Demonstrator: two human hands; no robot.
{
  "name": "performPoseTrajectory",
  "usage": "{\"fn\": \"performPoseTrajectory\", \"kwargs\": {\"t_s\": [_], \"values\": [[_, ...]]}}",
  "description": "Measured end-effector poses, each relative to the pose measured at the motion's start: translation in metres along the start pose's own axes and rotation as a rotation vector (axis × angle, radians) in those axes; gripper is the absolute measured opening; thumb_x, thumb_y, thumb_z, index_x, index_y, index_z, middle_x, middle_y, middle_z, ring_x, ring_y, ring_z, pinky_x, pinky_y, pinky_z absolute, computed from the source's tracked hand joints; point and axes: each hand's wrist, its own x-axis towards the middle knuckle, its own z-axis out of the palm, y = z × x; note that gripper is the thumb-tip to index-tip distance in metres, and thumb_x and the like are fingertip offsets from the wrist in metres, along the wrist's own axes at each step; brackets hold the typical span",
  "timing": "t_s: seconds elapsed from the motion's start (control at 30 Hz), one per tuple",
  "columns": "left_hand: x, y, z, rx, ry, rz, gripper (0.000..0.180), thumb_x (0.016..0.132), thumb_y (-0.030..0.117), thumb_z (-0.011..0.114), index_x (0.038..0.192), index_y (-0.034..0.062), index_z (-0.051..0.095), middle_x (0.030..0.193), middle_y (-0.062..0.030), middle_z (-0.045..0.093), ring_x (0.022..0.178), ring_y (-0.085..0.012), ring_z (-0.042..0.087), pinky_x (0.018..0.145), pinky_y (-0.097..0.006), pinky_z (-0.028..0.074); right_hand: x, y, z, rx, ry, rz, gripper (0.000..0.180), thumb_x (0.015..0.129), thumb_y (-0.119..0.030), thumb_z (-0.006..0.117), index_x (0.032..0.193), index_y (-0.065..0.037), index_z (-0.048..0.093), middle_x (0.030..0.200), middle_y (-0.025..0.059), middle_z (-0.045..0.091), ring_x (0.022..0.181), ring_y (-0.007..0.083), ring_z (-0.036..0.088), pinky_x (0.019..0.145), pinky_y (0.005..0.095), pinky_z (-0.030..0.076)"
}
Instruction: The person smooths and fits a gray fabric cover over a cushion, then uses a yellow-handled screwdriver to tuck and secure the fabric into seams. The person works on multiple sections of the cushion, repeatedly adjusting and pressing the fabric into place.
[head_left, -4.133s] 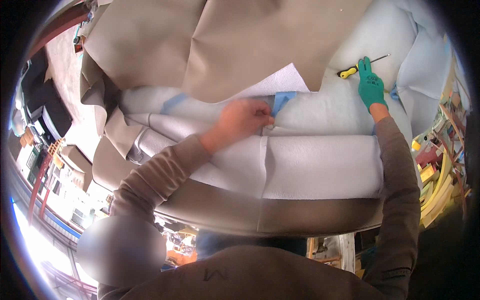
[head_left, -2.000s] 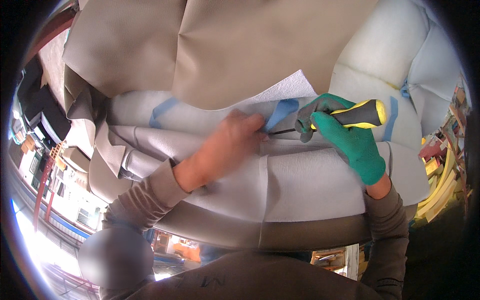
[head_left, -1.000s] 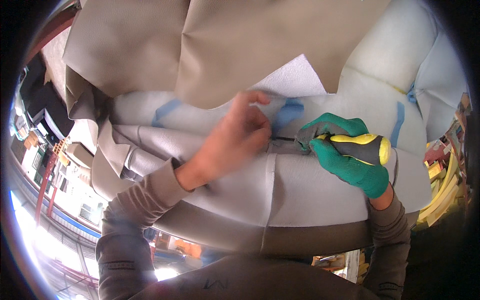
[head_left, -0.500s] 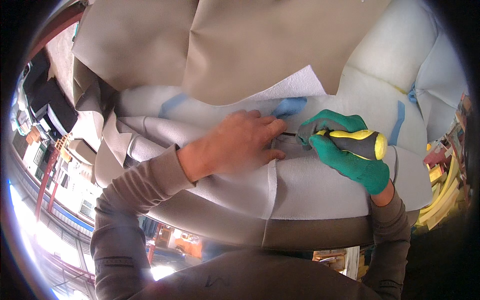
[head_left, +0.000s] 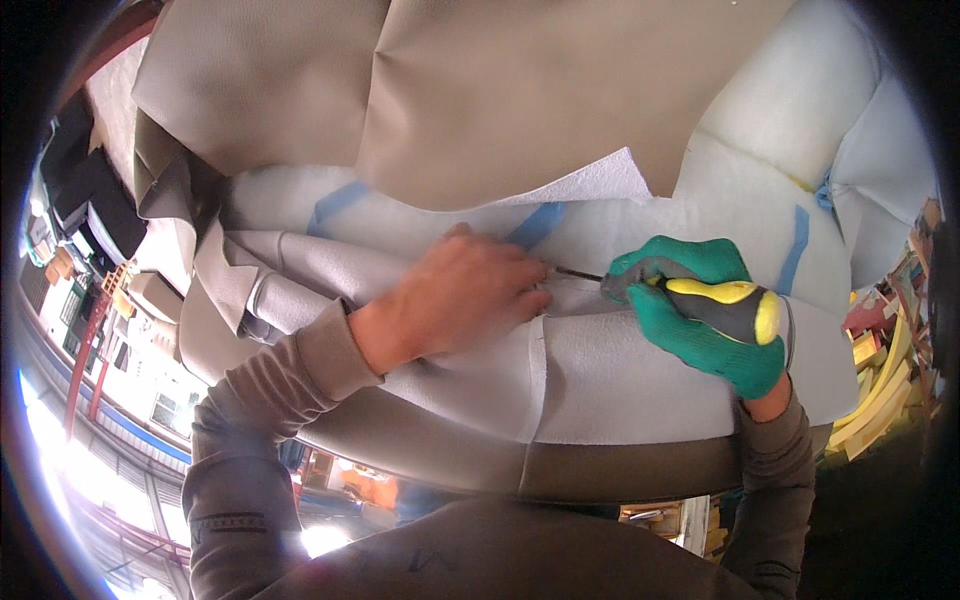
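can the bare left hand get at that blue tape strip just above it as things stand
Probably yes. The left hand lies flat on the grey cover, holding nothing, and the blue tape strip sits just beyond its fingers on open foam, uncovered.

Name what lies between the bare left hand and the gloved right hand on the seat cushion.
In the head view, the screwdriver's thin metal shaft spans the gap between the left hand and the gloved right hand, over the pale cover fabric.

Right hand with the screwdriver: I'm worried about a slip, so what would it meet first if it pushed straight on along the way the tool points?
Most likely the fingers of the bare left hand. The right hand aims the screwdriver leftward along the seam of the grey seat cover, and its tip sits right by those fingertips; depth is unclear.
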Motion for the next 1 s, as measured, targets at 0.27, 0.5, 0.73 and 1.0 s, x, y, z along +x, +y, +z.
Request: {"fn": "performPoseTrajectory", "kwargs": {"t_s": [0.27, 0.5, 0.73, 1.0], "values": [[-0.003, 0.009, -0.006, 0.168, 0.017, -0.007, 0.024, 0.103, 0.032, 0.070, 0.111, 0.0105, 0.075, 0.096, -0.0092, 0.070, 0.088, -0.0315, 0.069, 0.083, -0.046, 0.053, -0.012, 0.011, -0.007, 0.558, 0.203, -0.022, 0.017, 0.100, 0.001, 0.064, 0.111, 0.006, 0.076, 0.107, 0.0145, 0.079, 0.104, 0.0197, 0.077, 0.097, 0.0341, 0.061], [-0.004, 0.008, -0.007, 0.123, 0.052, -0.005, 0.026, 0.103, 0.038, 0.068, 0.097, 0.0141, 0.075, 0.094, -0.0064, 0.070, 0.092, -0.0289, 0.072, 0.083, -0.045, 0.054, 0.003, 0.025, 0.018, 0.415, 0.182, -0.021, 0.014, 0.101, 0.000, 0.069, 0.113, 0.004, 0.075, 0.108, 0.0088, 0.077, 0.099, 0.0137, 0.074, 0.089, 0.0297, 0.059], [0.003, 0.007, -0.013, 0.101, 0.019, -0.006, 0.034, 0.104, 0.042, 0.067, 0.088, 0.0127, 0.075, 0.090, -0.0070, 0.070, 0.093, -0.0297, 0.073, 0.082, -0.046, 0.056, 0.012, 0.044, 0.029, 0.811, 0.277, 0.012, 0.017, 0.105, -0.007, 0.067, 0.118, 0.002, 0.073, 0.112, 0.0069, 0.073, 0.103, 0.0148, 0.068, 0.091, 0.0315, 0.055], [0.006, 0.008, -0.015, -0.067, 0.002, -0.199, 0.035, 0.097, 0.043, 0.076, 0.100, 0.0088, 0.077, 0.097, -0.0156, 0.077, 0.094, -0.0397, 0.075, 0.083, -0.050, 0.059, 0.015, 0.037, 0.018, 0.459, 0.111, -0.009, 0.017, 0.106, -0.009, 0.064, 0.114, 0.002, 0.075, 0.110, 0.0098, 0.076, 0.100, 0.0165, 0.071, 0.094, 0.0330, 0.057]]}}
